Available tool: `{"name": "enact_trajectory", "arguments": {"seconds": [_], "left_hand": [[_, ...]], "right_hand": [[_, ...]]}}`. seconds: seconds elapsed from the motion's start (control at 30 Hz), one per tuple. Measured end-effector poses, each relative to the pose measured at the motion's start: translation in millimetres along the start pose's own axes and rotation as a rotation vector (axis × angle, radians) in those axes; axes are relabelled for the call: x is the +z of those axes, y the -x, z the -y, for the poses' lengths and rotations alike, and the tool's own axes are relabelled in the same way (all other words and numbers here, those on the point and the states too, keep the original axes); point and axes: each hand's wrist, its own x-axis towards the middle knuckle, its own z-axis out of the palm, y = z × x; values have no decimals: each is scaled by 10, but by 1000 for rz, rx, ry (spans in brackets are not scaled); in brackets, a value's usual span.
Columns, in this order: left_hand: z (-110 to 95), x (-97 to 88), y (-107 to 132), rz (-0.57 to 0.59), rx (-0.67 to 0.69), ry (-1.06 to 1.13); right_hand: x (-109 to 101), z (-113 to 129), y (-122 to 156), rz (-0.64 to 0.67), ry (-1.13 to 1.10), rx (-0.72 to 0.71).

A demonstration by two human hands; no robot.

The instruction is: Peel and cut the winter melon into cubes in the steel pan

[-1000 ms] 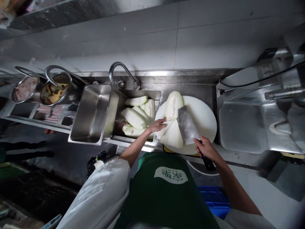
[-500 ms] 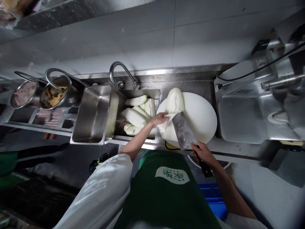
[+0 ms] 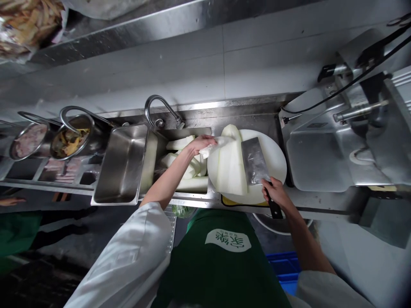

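Note:
On the round white cutting board [image 3: 274, 156] lies a long pale-green, peeled winter melon piece [image 3: 231, 171], running away from me. My left hand [image 3: 204, 144], above the sink's right edge, is closed on a white, spongy strip of melon pith [image 3: 218, 144] that stretches over the far part of the piece. My right hand [image 3: 275, 192] grips the black handle of a cleaver [image 3: 255, 160]. Its broad blade is beside the melon's right side, over the board. Several more peeled melon pieces [image 3: 192, 184] lie in the sink [image 3: 207, 130], partly hidden by my left forearm.
A deep steel pan [image 3: 123, 167] stands left of the sink, near the faucet [image 3: 160, 100]. Further left are pots [image 3: 75, 137] of food. A metal slicing machine [image 3: 321, 158] borders the board's right side. Blue crates [image 3: 284, 267] sit below. Another person's hand [image 3: 13, 201] shows at far left.
My left hand has moved left and away from me with the pith strip, off the melon. The melon's near end now shows, and the cleaver has shifted right of it, blade more upright in view.

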Motion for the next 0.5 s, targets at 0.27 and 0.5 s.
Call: {"name": "enact_trajectory", "arguments": {"seconds": [0.27,0.5], "left_hand": [[357,-89,117,-41,-76,54],[783,-225,158,-55,-126,106]], "right_hand": [[-59,170,-513,67,83,-66],[-191,226,-672,126,165,-80]]}}
